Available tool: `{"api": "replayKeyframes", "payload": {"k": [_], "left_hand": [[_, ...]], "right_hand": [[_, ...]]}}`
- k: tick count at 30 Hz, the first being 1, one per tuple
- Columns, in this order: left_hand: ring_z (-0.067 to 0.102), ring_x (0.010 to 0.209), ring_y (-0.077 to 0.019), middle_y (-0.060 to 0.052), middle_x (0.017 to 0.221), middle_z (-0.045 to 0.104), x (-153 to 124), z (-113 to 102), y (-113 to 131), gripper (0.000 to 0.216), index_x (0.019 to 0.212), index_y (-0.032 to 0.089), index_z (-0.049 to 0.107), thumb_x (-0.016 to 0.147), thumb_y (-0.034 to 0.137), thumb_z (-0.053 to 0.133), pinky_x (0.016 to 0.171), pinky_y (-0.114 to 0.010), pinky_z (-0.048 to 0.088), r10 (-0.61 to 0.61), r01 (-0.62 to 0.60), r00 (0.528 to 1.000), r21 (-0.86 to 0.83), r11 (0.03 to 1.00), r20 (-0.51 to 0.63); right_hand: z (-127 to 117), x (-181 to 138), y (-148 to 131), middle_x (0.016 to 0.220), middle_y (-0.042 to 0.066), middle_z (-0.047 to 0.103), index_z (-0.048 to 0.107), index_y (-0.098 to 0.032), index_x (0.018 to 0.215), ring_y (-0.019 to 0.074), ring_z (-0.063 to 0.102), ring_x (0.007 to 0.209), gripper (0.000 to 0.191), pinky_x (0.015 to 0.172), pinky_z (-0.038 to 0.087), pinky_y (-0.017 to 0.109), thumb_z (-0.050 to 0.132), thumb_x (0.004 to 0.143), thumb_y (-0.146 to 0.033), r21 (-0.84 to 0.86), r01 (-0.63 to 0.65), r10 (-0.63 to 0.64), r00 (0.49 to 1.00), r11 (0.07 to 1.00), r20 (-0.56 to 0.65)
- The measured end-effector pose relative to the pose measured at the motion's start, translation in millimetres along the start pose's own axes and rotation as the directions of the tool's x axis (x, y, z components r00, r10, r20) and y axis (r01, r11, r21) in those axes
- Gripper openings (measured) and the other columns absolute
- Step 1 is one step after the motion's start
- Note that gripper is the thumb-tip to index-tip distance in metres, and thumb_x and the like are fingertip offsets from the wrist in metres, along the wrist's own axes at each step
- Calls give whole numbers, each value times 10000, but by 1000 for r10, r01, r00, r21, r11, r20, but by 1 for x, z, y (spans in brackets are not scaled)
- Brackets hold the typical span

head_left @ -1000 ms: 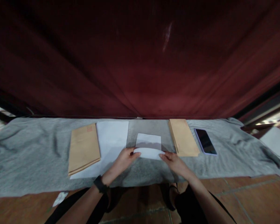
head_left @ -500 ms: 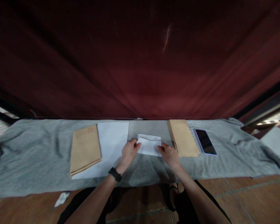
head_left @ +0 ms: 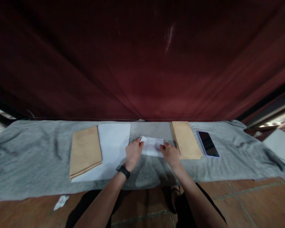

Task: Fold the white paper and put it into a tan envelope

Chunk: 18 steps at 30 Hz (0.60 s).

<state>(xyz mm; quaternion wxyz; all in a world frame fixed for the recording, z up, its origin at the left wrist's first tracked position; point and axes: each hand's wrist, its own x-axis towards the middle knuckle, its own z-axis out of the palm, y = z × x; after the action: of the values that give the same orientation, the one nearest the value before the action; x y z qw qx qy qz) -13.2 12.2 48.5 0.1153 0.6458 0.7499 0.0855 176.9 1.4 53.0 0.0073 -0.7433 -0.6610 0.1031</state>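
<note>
A folded white sheet of paper (head_left: 152,146) lies on the grey cloth (head_left: 38,158) in the middle. My left hand (head_left: 133,152) presses on its left edge, fingers curled onto the paper. At the right edge my right hand (head_left: 169,153) does the same, fingertips on the paper. A black band sits on my left wrist.
A stack of brown envelopes (head_left: 85,150) lies at the left, overlapping a white sheet (head_left: 112,139). Another brown envelope stack (head_left: 185,139) is right of my hands, with a dark phone (head_left: 208,144) beyond it. A red curtain hangs behind. A paper scrap (head_left: 60,202) lies on the tiled floor.
The near part of the sheet was folded up and away over the far part. Both hands moved forward with it and now press it flat.
</note>
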Motion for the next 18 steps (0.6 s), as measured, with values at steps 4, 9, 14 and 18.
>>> {"api": "replayKeyframes", "payload": {"k": [4, 9, 14, 18], "left_hand": [[704, 929, -255, -121, 955, 745, 2, 0, 3, 340, 1112, 210, 660, 1005, 414, 410, 783, -326, 492, -24, 24, 1000, -7, 1000, -12], [700, 941, -242, -104, 1013, 748, 9, -12, -3, 307, 1008, 205, 696, 987, 359, 432, 746, -303, 479, -64, 74, 994, -120, 990, 84], [701, 926, -207, -61, 998, 754, 12, -17, -7, 210, 979, 225, 702, 943, 287, 504, 731, -267, 473, -43, 59, 992, -130, 990, 119], [701, 953, -239, -106, 1020, 743, 5, -14, 1, 263, 1065, 208, 669, 979, 296, 436, 776, -307, 489, -64, 69, 996, -74, 995, 70]], "right_hand": [[3, 1, -1, 961, 135, 760, 658, -175, 1118, 242, 736, 928, 355, 775, 509, 304, 417, 1026, -419, -26, -3, 2, 999, 1000, -37], [2, 2, -1, 954, 133, 757, 661, -174, 1081, 242, 738, 914, 353, 764, 511, 304, 419, 1025, -425, -28, 3, -5, 998, 1000, -57], [1, 2, -2, 954, 136, 754, 655, -165, 1090, 239, 739, 898, 346, 755, 509, 297, 423, 1023, -413, -48, 15, -19, 996, 999, -91], [5, 4, -5, 925, 151, 753, 652, -145, 1071, 243, 740, 873, 360, 733, 510, 295, 418, 1021, -415, -69, -9, 1, 994, 998, -107]]}}
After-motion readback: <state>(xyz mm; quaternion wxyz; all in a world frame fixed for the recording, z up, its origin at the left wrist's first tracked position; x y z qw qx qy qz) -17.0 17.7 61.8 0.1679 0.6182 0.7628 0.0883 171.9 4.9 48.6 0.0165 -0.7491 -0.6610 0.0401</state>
